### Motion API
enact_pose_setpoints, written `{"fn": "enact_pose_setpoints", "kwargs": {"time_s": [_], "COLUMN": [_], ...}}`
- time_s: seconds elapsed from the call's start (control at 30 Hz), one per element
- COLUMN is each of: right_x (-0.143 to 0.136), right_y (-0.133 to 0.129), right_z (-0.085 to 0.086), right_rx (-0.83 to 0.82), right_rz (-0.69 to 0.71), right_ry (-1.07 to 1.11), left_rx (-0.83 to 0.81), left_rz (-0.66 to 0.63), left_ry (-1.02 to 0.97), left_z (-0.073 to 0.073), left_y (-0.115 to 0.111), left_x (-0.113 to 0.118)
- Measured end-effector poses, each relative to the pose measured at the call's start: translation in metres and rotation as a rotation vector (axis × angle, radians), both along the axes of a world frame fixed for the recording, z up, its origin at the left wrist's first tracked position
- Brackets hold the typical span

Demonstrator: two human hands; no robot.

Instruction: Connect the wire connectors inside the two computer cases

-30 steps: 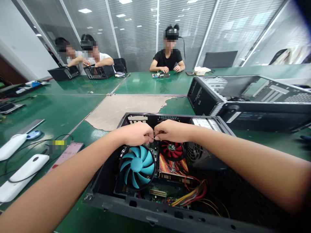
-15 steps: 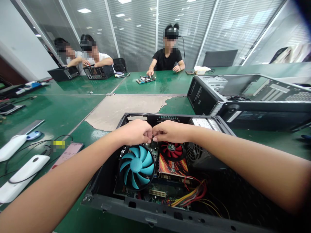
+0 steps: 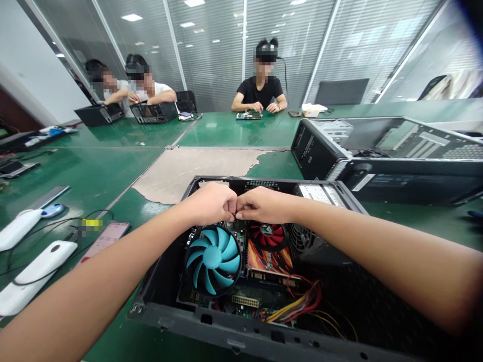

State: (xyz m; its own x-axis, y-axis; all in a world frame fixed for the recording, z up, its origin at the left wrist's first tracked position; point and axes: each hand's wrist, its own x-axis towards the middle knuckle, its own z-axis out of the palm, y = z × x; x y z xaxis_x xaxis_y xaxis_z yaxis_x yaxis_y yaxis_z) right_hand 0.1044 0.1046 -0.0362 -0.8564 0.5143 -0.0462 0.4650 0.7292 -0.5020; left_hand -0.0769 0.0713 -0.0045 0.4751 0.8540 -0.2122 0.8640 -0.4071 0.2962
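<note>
Both hands meet over the far part of an open black computer case (image 3: 166, 314) lying on its side. My left hand (image 3: 215, 203) is closed, its fingertips pinched together. Against it, my right hand (image 3: 262, 205) pinches too; whatever small thing sits between the fingers is hidden. Below my left hand is a CPU cooler fan (image 3: 212, 257) with blue blades. Under my right hand lies a graphics card (image 3: 269, 256) with a red fan. A bundle of coloured power cables (image 3: 294, 306) rests near the case's front edge, beside a pale motherboard power socket (image 3: 245, 301).
Another open computer case (image 3: 320, 151) stands at the right rear. On the left lie a phone (image 3: 105, 241), white power banks (image 3: 45, 276) and cables. Across the green table (image 3: 124, 161) a co-worker in black (image 3: 260, 90) handles a circuit board (image 3: 249, 115); two others work at cases.
My hands stay pinched together in nearly the same spot. Across the table, the co-worker's circuit board has moved right and closer to them, with both their hands now near it.
</note>
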Motion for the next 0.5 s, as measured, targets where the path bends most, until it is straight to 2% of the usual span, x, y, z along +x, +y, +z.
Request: {"fn": "enact_pose_setpoints", "kwargs": {"time_s": [0.5], "right_x": [-0.0019], "right_y": [-0.0001], "right_z": [0.0004], "right_rx": [0.002], "right_rz": [0.017], "right_ry": [0.032], "left_rx": [0.039], "left_rz": [-0.009], "left_ry": [0.023], "left_z": [0.0003], "left_y": [-0.0005], "left_x": [0.0]}}
